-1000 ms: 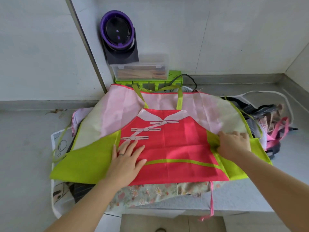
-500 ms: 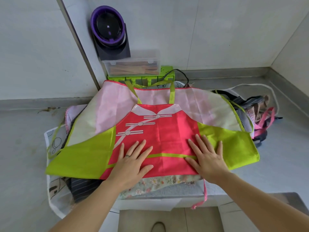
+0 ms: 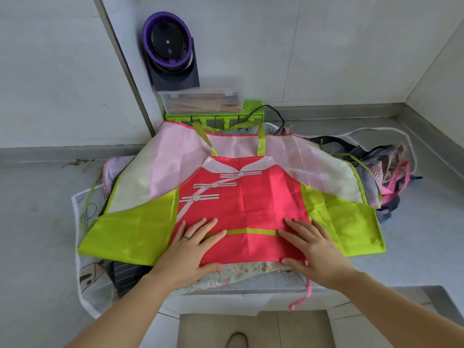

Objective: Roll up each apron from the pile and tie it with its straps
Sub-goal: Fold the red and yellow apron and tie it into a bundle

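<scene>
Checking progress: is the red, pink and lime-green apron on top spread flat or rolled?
Spread flat: the red, pink and lime-green apron lies unrolled, left hand and right hand flat on it.

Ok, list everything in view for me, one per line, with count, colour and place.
top apron: one, red with lime side panels and pale pink top, spread flat on the pile
floral apron: one, pale with flowers, under the top apron's near edge
striped apron: one, dark, under the near left corner
apron heap: several, grey and pink, at the right
pink strap: one, hanging over the counter edge
clear box: one, holds wooden sticks, by the wall
round device: one, black with purple rim, above the box
counter: one, grey, under everything
left hand: one, flat on the red panel
right hand: one, flat on the red panel's right part
</scene>
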